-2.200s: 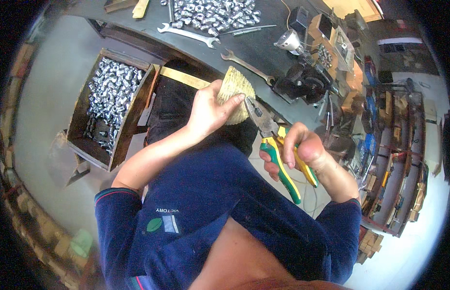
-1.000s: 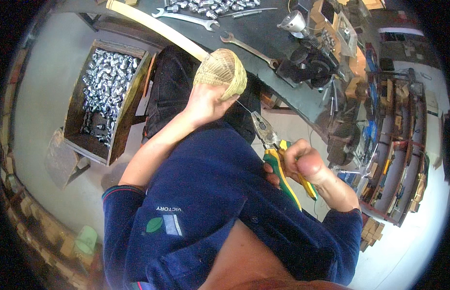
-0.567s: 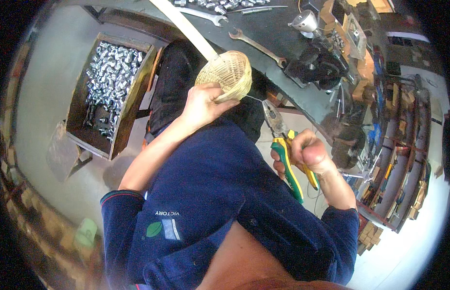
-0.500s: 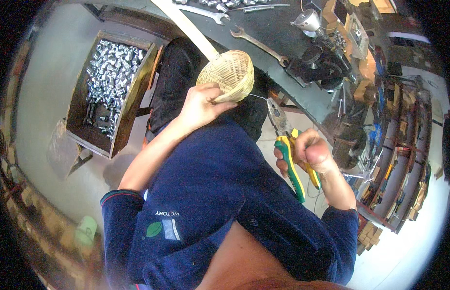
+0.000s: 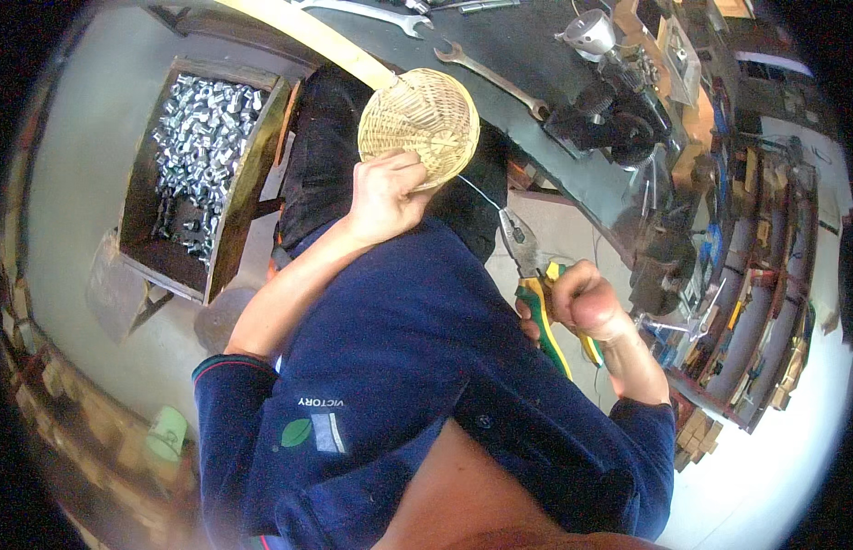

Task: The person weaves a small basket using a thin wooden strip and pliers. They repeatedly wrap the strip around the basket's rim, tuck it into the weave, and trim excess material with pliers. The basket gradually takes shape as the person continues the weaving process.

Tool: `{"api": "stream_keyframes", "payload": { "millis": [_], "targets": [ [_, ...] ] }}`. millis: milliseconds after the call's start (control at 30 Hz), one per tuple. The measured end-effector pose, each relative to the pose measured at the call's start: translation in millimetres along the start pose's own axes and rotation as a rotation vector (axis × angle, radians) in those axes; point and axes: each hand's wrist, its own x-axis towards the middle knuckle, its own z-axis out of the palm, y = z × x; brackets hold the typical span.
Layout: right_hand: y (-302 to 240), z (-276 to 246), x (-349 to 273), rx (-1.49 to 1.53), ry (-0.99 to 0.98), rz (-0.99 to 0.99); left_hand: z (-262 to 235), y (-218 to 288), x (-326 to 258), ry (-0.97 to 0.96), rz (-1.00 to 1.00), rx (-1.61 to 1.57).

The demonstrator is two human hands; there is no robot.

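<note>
My left hand (image 5: 390,194) is closed on the near rim of a round woven strainer ladle (image 5: 422,119), whose hollow faces up. Its long flat pale handle (image 5: 321,41) runs off toward the upper left. In my right hand (image 5: 582,301) is a pair of combination pliers (image 5: 527,252) with green and yellow grips, held around both handles. A thin wire (image 5: 481,193) stretches from the strainer's right rim to the tips of the plier jaws. The jaws look closed on the wire's end. My left fingertips are partly hidden inside the bowl.
Left of my legs stands a wooden box (image 5: 252,174) of metal fittings (image 5: 206,128). On the dark workbench (image 5: 500,55) lie an open-ended wrench (image 5: 490,78) and another wrench (image 5: 376,16). A black machine with a metal cup (image 5: 589,35) stands at its right. Shelves (image 5: 765,275) line the far right.
The strainer has tipped so that more of its inside shows, and its handle has swung left. The pliers have moved slightly down and left, with the wire still stretched between.
</note>
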Motion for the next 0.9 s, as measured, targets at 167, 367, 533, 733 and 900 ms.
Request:
{"api": "stream_keyframes", "payload": {
  "millis": [167,367,533,733,900],
  "targets": [
    [-5.3,11.8,3.6,-0.079,-0.004,-0.015,-1.6,-3.1,-5.0,-0.024,-0.010,0.042],
    [-4.7,13.0,4.6,-0.120,-0.022,-0.101,-12.1,-5.9,2.1,0.096,0.144,0.217],
    [-10.5,1.4,0.3,-0.397,-0.042,-0.071,-18.7,-13.1,5.7,0.265,0.227,0.255],
    [-19.7,11.9,5.8,-0.361,-0.037,-0.065,-23.9,-13.8,6.7,0.298,0.258,0.276],
    [-14.7,4.9,-1.0,-0.380,-0.005,0.009,-30.3,-13.6,5.4,0.255,0.256,0.285]
  ]
}}
